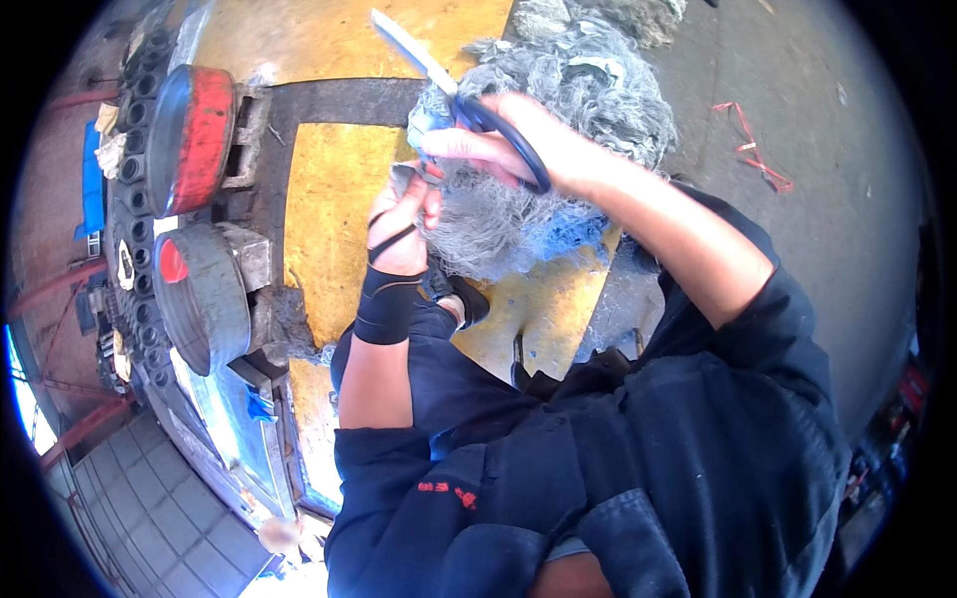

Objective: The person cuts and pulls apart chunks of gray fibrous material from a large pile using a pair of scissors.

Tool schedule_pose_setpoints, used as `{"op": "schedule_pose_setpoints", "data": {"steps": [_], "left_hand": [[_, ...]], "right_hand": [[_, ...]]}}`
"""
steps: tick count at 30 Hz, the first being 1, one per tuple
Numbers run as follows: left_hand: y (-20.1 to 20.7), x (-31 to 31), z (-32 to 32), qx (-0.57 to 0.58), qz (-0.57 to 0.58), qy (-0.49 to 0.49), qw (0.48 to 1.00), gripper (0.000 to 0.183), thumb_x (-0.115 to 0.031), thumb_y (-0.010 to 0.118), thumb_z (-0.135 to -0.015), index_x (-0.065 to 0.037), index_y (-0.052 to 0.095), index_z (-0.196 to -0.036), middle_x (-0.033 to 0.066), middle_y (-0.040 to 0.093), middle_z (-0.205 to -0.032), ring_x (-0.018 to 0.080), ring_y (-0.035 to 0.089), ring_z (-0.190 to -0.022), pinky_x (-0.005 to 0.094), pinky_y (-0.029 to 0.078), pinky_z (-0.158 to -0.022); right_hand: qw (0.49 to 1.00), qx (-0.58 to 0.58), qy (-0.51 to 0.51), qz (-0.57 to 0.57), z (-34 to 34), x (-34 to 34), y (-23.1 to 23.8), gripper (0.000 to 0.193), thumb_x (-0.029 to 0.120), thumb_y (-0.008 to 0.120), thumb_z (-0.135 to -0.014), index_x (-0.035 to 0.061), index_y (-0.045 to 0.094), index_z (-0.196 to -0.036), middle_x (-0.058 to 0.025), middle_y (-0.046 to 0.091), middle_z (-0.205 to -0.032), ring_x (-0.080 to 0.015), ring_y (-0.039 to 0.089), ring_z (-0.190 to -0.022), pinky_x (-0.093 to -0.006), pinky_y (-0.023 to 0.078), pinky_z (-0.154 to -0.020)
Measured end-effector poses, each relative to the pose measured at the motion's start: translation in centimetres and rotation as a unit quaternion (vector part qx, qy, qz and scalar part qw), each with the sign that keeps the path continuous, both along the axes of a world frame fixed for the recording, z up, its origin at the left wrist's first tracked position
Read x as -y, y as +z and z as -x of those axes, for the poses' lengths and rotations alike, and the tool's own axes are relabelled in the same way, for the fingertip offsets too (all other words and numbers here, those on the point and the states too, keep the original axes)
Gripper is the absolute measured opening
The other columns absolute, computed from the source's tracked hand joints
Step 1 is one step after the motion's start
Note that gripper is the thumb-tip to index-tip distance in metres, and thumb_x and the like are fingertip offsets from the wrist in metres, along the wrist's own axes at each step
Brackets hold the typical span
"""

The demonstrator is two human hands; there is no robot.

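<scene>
In my right hand (498,145) is a pair of scissors (429,68) with dark blue handles. Its pale blades point up and to the left, away from me. My left hand (404,214), wrapped in a black wrist support (387,307), is closed just below the scissors at the near left edge of a tangled heap of grey thread-like netting (588,90). Its fingers pinch a bit of the grey netting, though the exact grip is partly hidden. Some blue strands (568,231) show in the lower part of the heap.
Yellow boards (339,219) lie on the dark floor beneath the netting. At left stand a red-faced round drum (199,140) and a grey one (204,299) beside concrete blocks (244,254). A red cord (750,149) lies on the floor to the right.
</scene>
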State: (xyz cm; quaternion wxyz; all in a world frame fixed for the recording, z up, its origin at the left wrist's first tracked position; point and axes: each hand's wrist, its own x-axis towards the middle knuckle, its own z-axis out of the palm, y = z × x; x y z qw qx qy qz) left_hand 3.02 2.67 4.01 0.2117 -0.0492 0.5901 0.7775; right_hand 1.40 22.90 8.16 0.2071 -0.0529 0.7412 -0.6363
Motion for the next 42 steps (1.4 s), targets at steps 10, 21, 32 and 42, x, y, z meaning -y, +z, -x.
{"op": "schedule_pose_setpoints", "data": {"steps": [10, 21, 32, 42], "left_hand": [[0.1, -1.2, 0.2, -0.035, -0.054, -0.048, 0.997, 0.019, -0.015, 0.050, -0.093, -0.003, 0.053, -0.108, 0.0072, 0.057, -0.080, 0.0084, 0.046, -0.059, 0.0199, 0.036, -0.049], [7.5, 10.1, 3.7, -0.206, -0.057, 0.189, 0.958, 0.023, -0.015, 0.056, -0.087, 0.003, 0.046, -0.099, 0.0013, 0.046, -0.068, 0.0114, 0.044, -0.059, 0.0223, 0.041, -0.054], [31.5, 32.0, 3.5, -0.338, 0.105, 0.394, 0.848, 0.018, -0.017, 0.044, -0.094, -0.001, 0.050, -0.088, 0.0028, 0.045, -0.069, 0.0147, 0.043, -0.061, 0.0274, 0.043, -0.060], [47.3, 50.1, -10.3, -0.403, 0.135, 0.551, 0.718, 0.012, -0.013, 0.050, -0.090, -0.003, 0.052, -0.083, 0.0020, 0.049, -0.072, 0.0159, 0.047, -0.063, 0.0277, 0.044, -0.060]], "right_hand": [[0.980, -0.162, 0.048, -0.105, 1.8, 0.9, -5.5, 0.024, 0.017, 0.064, -0.080, -0.0007, 0.056, -0.094, -0.0123, 0.064, -0.077, -0.0166, 0.060, -0.069, -0.0311, 0.048, -0.066], [0.980, -0.032, -0.163, -0.106, 0.9, -8.0, -3.6, 0.024, 0.029, 0.060, -0.081, 0.0067, 0.066, -0.075, -0.0048, 0.062, -0.059, -0.0133, 0.061, -0.053, -0.0283, 0.048, -0.057], [0.908, -0.069, -0.072, -0.406, -2.2, -11.2, -4.4, 0.026, 0.016, 0.054, -0.077, -0.0038, 0.065, -0.089, -0.0221, 0.065, -0.090, -0.0329, 0.064, -0.088, -0.0397, 0.050, -0.076], [0.885, -0.069, -0.023, -0.461, -2.4, -9.3, -6.5, 0.033, 0.026, 0.059, -0.077, 0.0013, 0.063, -0.098, -0.0191, 0.063, -0.103, -0.0328, 0.060, -0.099, -0.0418, 0.048, -0.081]]}}
